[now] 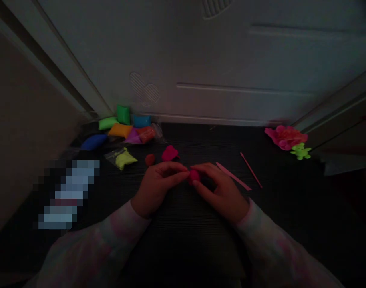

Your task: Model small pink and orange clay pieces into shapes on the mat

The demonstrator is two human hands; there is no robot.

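A small deep-pink clay ball (pixel 194 177) sits between the thumb and fingers of my right hand (pixel 220 190). My left hand (pixel 159 182) is closed in a pinch, its fingertips meeting at the ball's left side; whether anything is between them is too small to tell. Just beyond my left hand lie a flattened lump of pink clay (pixel 170 153) and a round brown-orange clay piece (pixel 149 160). A pink flat modelling knife (pixel 233 176) rests on the dark table beside my right hand, partly behind it. Farther right lies a thin pink modelling stick (pixel 251 170).
Several coloured clay packets (pixel 120 130) lie at the back left, with an opened yellow-green packet (pixel 124 159) nearer. A blurred-out bright panel (pixel 69 196) is at left. Pink petal-like shapes (pixel 285 137) and a green flower shape (pixel 301 151) lie back right. A white panel (pixel 219 104) bounds the table's back.
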